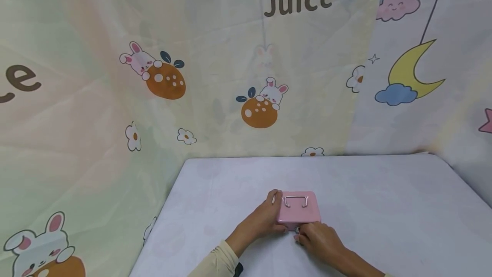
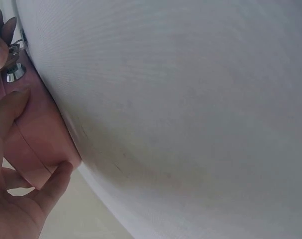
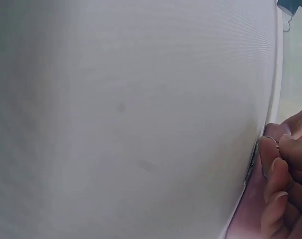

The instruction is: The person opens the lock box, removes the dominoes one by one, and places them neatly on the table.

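Head view: one glossy pink box (image 1: 298, 214), lid down, one silver wire handle (image 1: 296, 197) on top, sat on the white counter (image 1: 376, 213). Two hands on it: left hand (image 1: 263, 218) grasped its left side, right hand (image 1: 322, 239) was at the front and partly blocked that face; one cartoon-print curtain (image 1: 219, 25) stood behind. Left wrist view: left fingers (image 2: 55, 184) and thumb gripped the box around a corner; one silver lock (image 2: 15, 73) showed on the front, seam closed. Right wrist view: right fingers pinched one thin metal ring (image 3: 276, 141), hiding much of the box; one teal item (image 3: 289, 6), cut off, couldn't identify.
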Motion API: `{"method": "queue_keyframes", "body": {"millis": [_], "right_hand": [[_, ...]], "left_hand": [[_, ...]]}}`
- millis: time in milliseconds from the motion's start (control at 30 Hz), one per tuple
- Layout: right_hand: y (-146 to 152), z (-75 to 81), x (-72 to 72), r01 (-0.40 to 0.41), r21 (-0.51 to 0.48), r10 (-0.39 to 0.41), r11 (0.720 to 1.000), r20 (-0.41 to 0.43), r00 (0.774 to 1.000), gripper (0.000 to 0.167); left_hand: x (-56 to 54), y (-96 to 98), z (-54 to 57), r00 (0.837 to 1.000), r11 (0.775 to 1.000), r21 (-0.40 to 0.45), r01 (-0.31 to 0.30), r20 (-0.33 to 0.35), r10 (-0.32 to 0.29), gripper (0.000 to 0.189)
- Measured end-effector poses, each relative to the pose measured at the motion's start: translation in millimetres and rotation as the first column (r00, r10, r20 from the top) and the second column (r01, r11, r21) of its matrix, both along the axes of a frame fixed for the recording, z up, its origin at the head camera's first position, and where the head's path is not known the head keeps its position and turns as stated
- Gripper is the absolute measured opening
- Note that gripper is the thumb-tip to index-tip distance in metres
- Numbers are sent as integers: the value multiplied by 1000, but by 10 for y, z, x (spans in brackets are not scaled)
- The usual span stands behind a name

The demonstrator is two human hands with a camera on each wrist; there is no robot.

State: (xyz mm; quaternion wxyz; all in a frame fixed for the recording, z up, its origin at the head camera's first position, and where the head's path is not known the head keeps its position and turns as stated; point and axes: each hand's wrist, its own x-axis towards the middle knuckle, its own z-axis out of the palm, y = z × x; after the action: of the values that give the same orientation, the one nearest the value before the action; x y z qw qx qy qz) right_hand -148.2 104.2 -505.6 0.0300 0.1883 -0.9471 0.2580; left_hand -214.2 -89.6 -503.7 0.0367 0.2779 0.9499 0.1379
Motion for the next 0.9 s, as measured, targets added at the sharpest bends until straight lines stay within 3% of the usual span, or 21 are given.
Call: {"method": "queue_keyframes", "body": {"millis": [233, 500, 700, 900], "right_hand": [[27, -49, -8, 8, -53, -2, 999, 103, 995, 32], [91, -102, -40, -30, -194, 70, 980, 200, 977, 27], [117, -145, -66, -2, -296, 97, 955, 306, 947, 21], [137, -202, -91, 82, -359, 92, 930, 439, 894, 19]], "left_hand": [[6, -4, -3, 1000, 1000, 16, -15, 27, 14, 108], [3, -8, 3, 999, 1000, 20, -19, 36, 18, 108], [-8, -10, -9, 999, 999, 26, -20, 48, 19, 109], [-14, -10, -23, 999, 999, 31, -14, 39, 13, 109]]}}
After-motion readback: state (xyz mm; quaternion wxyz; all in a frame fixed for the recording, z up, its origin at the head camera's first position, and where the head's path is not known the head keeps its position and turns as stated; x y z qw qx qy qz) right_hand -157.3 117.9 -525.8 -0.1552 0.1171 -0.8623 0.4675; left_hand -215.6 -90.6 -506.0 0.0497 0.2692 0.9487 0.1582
